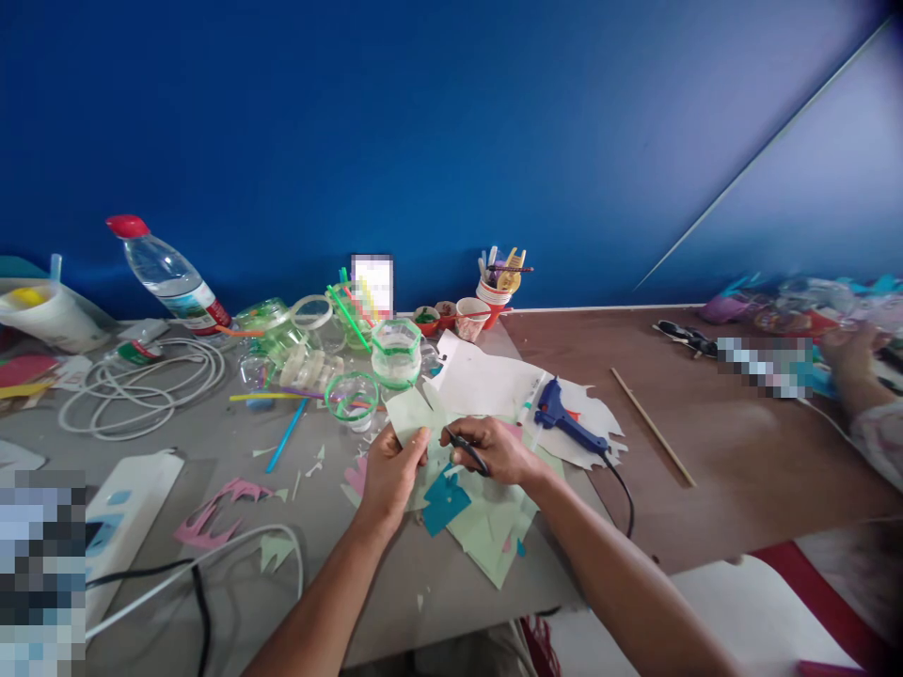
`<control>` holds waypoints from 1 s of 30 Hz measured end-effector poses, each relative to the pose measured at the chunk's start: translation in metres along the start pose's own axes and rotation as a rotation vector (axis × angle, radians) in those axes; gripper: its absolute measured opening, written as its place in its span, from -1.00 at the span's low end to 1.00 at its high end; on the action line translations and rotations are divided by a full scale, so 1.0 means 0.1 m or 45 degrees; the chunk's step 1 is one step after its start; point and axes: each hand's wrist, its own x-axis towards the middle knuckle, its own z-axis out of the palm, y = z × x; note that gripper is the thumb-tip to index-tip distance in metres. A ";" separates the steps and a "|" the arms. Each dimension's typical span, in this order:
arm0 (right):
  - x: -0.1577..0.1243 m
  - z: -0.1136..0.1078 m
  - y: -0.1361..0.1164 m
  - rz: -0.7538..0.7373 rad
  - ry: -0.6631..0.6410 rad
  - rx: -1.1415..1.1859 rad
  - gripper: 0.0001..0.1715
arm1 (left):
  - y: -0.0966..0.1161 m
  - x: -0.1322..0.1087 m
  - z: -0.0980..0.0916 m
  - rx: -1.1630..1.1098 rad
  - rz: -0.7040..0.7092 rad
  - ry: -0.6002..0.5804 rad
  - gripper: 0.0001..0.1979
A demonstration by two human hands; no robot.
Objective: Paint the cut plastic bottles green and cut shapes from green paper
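My left hand (pixel 395 467) pinches a piece of pale green paper (pixel 411 414) between thumb and fingers, holding it raised above the table. Close on its right, my right hand (pixel 499 451) is wrapped round black-handled scissors (pixel 469 453), whose blades point toward the paper's edge. Whether the blades touch the paper is too small to tell. Beneath both hands lie pale green sheets (pixel 486 545) and a teal paper scrap (pixel 446 501). A clear plastic cup with green rims (pixel 396 353) stands just beyond my left hand, beside a green-rimmed ring-like plastic piece (pixel 352 399).
A blue glue gun (pixel 568 418) lies on white paper right of my hands. Pink paper scraps (pixel 218 512), a coiled white cable (pixel 145 385) and a power strip (pixel 131 508) are at left. A tilted bottle (pixel 169 277) stands behind. Another person's hand (pixel 855 362) is at far right.
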 end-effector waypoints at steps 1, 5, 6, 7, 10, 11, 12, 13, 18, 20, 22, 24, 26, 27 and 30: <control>0.00 -0.01 0.00 0.014 0.011 0.039 -0.40 | 0.00 0.00 0.00 -0.009 -0.001 0.002 -0.65; -0.03 -0.11 0.05 0.038 0.030 0.364 -0.32 | 0.02 -0.01 0.01 -0.046 0.005 -0.005 -0.64; -0.03 -0.14 0.06 0.011 0.042 0.447 -0.30 | 0.02 -0.01 0.00 -0.042 0.007 -0.019 -0.64; -0.04 -0.18 0.07 -0.033 0.073 0.514 -0.29 | 0.02 -0.01 -0.01 -0.026 0.008 -0.041 -0.64; -0.04 -0.23 0.09 -0.214 0.250 0.634 -0.31 | 0.03 -0.02 -0.01 0.073 -0.030 -0.134 -0.66; -0.03 -0.22 0.09 -0.253 0.303 0.657 -0.32 | 0.04 -0.02 -0.01 0.107 -0.053 -0.167 -0.67; -0.02 -0.20 0.09 -0.266 0.334 0.674 -0.32 | 0.05 -0.02 0.00 0.135 -0.076 -0.195 -0.69; -0.01 -0.18 0.08 -0.256 0.345 0.684 -0.33 | 0.07 -0.03 0.01 0.156 -0.094 -0.218 -0.69; 0.04 -0.02 0.02 -0.100 0.378 0.587 -0.42 | 0.09 -0.03 0.03 0.213 -0.121 -0.260 -0.70; 0.06 0.01 0.02 -0.051 0.388 0.597 -0.45 | 0.07 -0.02 0.01 0.219 -0.121 -0.272 -0.69; 0.07 0.03 0.02 -0.013 0.397 0.651 -0.47 | 0.05 -0.02 0.00 0.221 -0.114 -0.280 -0.69; 0.09 0.05 0.04 -0.010 0.453 0.684 -0.48 | 0.05 -0.02 0.00 0.197 -0.105 -0.274 -0.69; 0.10 0.07 0.04 -0.030 0.552 0.688 -0.50 | 0.06 -0.03 0.02 0.110 -0.090 -0.251 -0.71; 0.11 0.09 0.05 -0.040 0.606 0.686 -0.51 | 0.06 -0.04 0.04 0.044 -0.082 -0.242 -0.71; 0.12 0.16 0.04 -0.051 0.732 0.687 -0.52 | 0.05 -0.06 0.08 -0.144 -0.065 -0.253 -0.68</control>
